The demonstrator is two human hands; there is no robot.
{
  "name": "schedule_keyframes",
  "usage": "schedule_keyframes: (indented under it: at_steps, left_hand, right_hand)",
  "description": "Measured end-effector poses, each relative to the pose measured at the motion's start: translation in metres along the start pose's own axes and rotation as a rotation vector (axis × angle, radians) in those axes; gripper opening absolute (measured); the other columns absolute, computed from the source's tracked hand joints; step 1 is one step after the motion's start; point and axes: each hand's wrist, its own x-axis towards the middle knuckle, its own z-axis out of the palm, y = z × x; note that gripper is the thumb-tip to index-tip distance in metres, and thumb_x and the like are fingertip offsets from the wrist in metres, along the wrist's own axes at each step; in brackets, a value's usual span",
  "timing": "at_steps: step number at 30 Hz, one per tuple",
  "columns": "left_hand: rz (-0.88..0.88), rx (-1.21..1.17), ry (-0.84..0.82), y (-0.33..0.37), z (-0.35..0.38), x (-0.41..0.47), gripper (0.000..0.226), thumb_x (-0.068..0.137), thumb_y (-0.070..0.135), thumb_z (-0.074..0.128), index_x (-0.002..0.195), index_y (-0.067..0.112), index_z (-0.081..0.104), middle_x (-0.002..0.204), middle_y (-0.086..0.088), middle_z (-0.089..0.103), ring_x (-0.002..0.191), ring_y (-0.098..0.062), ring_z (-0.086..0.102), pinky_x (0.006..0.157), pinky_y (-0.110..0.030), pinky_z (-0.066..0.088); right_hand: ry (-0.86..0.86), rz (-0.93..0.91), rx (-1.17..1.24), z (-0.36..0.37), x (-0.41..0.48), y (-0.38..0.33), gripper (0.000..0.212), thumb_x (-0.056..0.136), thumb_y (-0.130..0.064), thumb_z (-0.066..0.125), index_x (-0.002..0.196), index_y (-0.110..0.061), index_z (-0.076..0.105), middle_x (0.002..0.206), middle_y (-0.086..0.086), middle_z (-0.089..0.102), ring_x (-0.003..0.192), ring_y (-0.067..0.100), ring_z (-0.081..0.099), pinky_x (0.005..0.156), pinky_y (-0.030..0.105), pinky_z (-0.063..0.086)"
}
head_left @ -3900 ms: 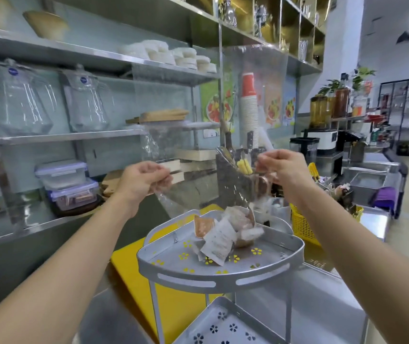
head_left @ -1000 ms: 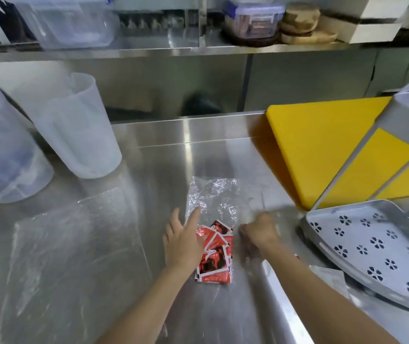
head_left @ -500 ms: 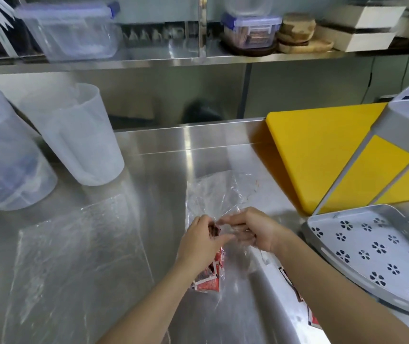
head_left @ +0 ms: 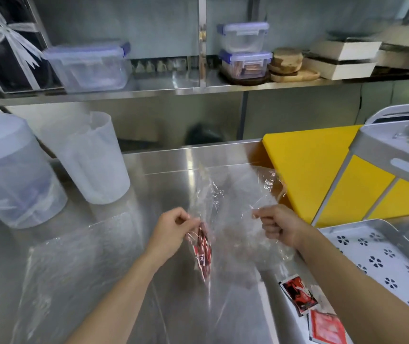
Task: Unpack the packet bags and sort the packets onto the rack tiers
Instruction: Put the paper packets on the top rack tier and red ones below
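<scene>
Loose packets: two red ones lie on the steel counter under our right forearm.
Left hand: we pinch one edge of the clear bag, red packets hanging inside just below.
Right hand: fist closed on the bag's other edge, stretching it between our hands.
Rack tier: grey perforated tray to our right.
Beyond: yellow cutting board, two plastic pitchers at far left.

Both forearms reach forward, bare. The left hand is curled, thumb and fingertips pinched together at its right side. The right hand, level with it and well apart, is fisted, thumb pressed on the forefinger.
</scene>
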Motion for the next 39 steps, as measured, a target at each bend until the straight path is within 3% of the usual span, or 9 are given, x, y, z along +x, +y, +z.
schedule_keyframes:
  at_steps: [6,10,17,21,23,25,29,34,39]
  left_hand:
    - [-0.108,-0.014,0.255,-0.002,-0.011,0.011,0.006,0.085,0.010,0.063,0.082,0.007,0.059,0.084,-0.012,0.063,0.071,-0.022,0.057,0.064,-0.030,0.046]
    - [0.035,0.054,0.285,0.018,0.006,-0.005,0.059,0.081,0.024,0.068,0.129,0.015,0.035,0.119,0.000,0.051,0.093,-0.012,0.056,0.080,-0.027,0.045]
    - [0.380,0.204,-0.098,0.044,0.035,-0.033,0.124,0.044,0.087,0.055,0.123,0.056,-0.035,0.146,0.015,-0.030,0.139,-0.005,-0.026,0.116,-0.037,-0.007]
    - [0.276,0.364,-0.138,0.045,0.057,-0.034,0.109,0.064,0.051,0.073,0.144,0.039,-0.001,0.152,0.002,0.014,0.141,-0.011,0.005,0.119,-0.042,0.009]
    - [0.151,0.165,0.029,0.046,0.062,-0.029,0.058,0.081,0.035,0.062,0.133,0.021,0.042,0.118,-0.003,0.060,0.110,-0.021,0.056,0.097,-0.035,0.045]
    - [0.109,0.148,0.090,0.055,0.059,-0.027,0.020,0.093,0.023,0.048,0.103,0.013,0.062,0.070,0.001,0.058,0.064,-0.015,0.055,0.065,-0.025,0.045]
    - [0.210,0.008,0.139,0.087,0.041,-0.019,0.029,0.097,0.010,0.039,0.081,0.021,0.060,0.075,0.001,0.063,0.072,-0.007,0.061,0.070,-0.017,0.046]
    - [0.132,-0.310,0.122,0.131,0.020,-0.003,0.028,0.098,0.006,0.033,0.086,0.018,0.056,0.089,-0.013,0.068,0.080,-0.023,0.068,0.084,-0.041,0.052]
    - [0.199,-0.493,-0.012,0.159,-0.003,0.000,0.026,0.098,0.005,0.033,0.087,0.012,0.054,0.068,-0.007,0.072,0.063,-0.019,0.070,0.062,-0.033,0.059]
  right_hand:
    - [-0.154,-0.027,0.350,0.015,-0.029,-0.043,0.034,0.089,-0.013,0.046,0.056,-0.018,0.039,0.036,-0.008,0.025,0.028,0.006,0.020,0.034,0.018,0.013]
    - [-0.238,-0.099,0.512,0.035,-0.054,-0.072,0.030,0.090,-0.009,0.042,0.060,-0.011,0.047,0.038,-0.003,0.044,0.030,0.008,0.040,0.032,0.014,0.031]
    - [-0.209,-0.153,0.551,0.058,-0.063,-0.082,0.025,0.092,-0.006,0.042,0.068,-0.008,0.049,0.044,0.003,0.054,0.035,0.014,0.055,0.038,0.021,0.048]
    - [-0.217,-0.214,0.471,0.065,-0.065,-0.078,0.021,0.092,-0.008,0.044,0.074,-0.005,0.054,0.054,0.007,0.062,0.058,0.023,0.067,0.049,0.027,0.055]
    - [-0.252,-0.274,0.387,0.066,-0.068,-0.078,0.015,0.091,-0.012,0.050,0.079,-0.007,0.057,0.058,0.006,0.063,0.064,0.022,0.065,0.053,0.029,0.056]
    - [-0.308,-0.364,0.305,0.063,-0.069,-0.079,0.017,0.090,-0.025,0.052,0.084,-0.010,0.059,0.060,0.002,0.064,0.062,0.018,0.064,0.056,0.027,0.055]
    - [-0.341,-0.459,0.361,0.043,-0.067,-0.072,0.042,0.081,-0.049,0.048,0.096,-0.011,0.059,0.065,0.001,0.066,0.057,0.014,0.063,0.058,0.026,0.050]
    - [0.278,-0.231,0.356,0.011,-0.031,-0.024,0.020,0.086,-0.027,0.059,0.073,-0.013,0.058,0.061,0.002,0.049,0.049,0.014,0.045,0.051,0.026,0.034]
    - [0.077,-0.030,0.568,0.000,-0.031,0.022,0.051,0.066,-0.044,0.077,0.104,-0.015,0.059,0.128,0.018,0.055,0.118,0.028,0.052,0.099,0.041,0.039]
